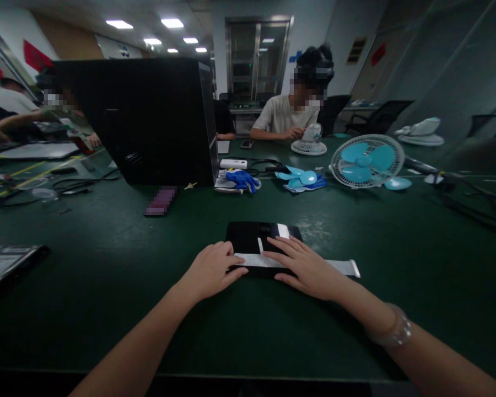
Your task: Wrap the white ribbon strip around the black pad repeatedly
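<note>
A flat black device (pixel 243 236) lies on the green table in front of me. Across its near part runs a white ribbon cable (pixel 254 260), whose right end sticks out past the device with a pale connector. My left hand (pixel 215 270) rests at the device's left edge, thumb and index finger apart, the index fingertip on the cable. My right hand (pixel 301 267) lies with spread fingers over the device's right part and the cable, covering some of both. Neither hand is wrapped round anything.
Behind the device are a phone (pixel 161 200), blue-and-white gloves (pixel 242 181), light-blue fan blades (pixel 300 177) and a caged fan (pixel 367 161). A large black case (pixel 149 121) stands back left. A metal-framed panel (pixel 8 262) lies at left. Across the table, a person (pixel 287 116) handles a white fan part.
</note>
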A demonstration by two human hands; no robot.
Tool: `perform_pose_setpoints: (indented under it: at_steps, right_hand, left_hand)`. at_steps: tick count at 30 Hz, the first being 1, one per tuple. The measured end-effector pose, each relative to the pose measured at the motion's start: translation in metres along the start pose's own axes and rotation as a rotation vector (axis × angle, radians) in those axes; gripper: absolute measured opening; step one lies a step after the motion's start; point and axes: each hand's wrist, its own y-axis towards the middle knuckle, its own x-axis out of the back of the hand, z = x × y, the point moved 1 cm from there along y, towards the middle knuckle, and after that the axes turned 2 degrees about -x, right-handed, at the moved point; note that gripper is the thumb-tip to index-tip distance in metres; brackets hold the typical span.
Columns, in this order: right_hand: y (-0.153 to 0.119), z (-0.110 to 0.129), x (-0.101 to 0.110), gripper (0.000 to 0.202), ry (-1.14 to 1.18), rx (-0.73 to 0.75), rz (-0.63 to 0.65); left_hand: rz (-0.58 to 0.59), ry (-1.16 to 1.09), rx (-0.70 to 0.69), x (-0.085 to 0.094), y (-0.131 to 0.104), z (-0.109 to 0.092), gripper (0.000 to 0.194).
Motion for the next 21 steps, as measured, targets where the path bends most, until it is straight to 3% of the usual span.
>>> perform_pose_setpoints:
  at_steps: [8, 15, 21]
  right_hand:
    - [-0.002, -0.007, -0.003, 0.072, 0.048, -0.076, 0.051]
    - [-0.007, -0.013, -0.004, 0.082, 0.060, -0.111, 0.137]
    - [-0.012, -0.029, -0.005, 0.094, 0.043, -0.204, 0.178]
  left_hand:
    - [-0.032, -0.036, 0.103, 0.004, 0.000, -0.001, 0.048]
    - [-0.196, -0.207, 0.279, 0.002, 0.001, 0.008, 0.047]
    - [-0.347, -0.446, 0.276, -0.001, 0.005, 0.020, 0.041]
